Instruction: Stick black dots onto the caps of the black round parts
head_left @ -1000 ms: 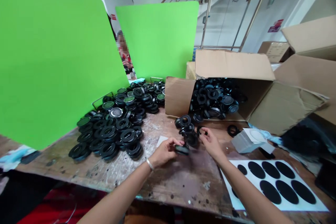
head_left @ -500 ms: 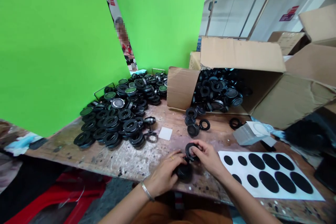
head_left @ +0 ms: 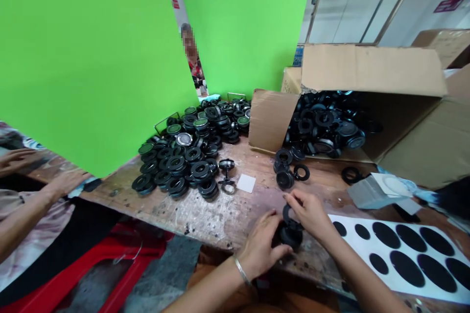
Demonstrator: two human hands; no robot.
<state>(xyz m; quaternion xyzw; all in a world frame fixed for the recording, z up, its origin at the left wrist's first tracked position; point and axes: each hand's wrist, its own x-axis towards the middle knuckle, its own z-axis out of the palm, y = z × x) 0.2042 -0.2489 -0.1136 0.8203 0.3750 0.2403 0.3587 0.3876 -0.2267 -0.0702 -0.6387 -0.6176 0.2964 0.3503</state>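
At the table's front edge, a black hinged part with a round base and a ring is between my hands. My left hand, with a bracelet at the wrist, curls around the base from the left, thumb in front. With its fingertips, my right hand pinches the ring, which stands tilted above the base. My fingers cover part of the ring and of the joint. A sheet of black round stickers lies to the right, partly under my right forearm.
Many similar black parts are piled at the left. A cardboard box on its side holds more, with a few in front. A white square and a small box lie nearby. Another person's hands are at far left.
The view has swung left, so everything sits further right and the other person's hands have come in. My right hand has shifted on the ring, which now looks more tilted. The left keeps the base.
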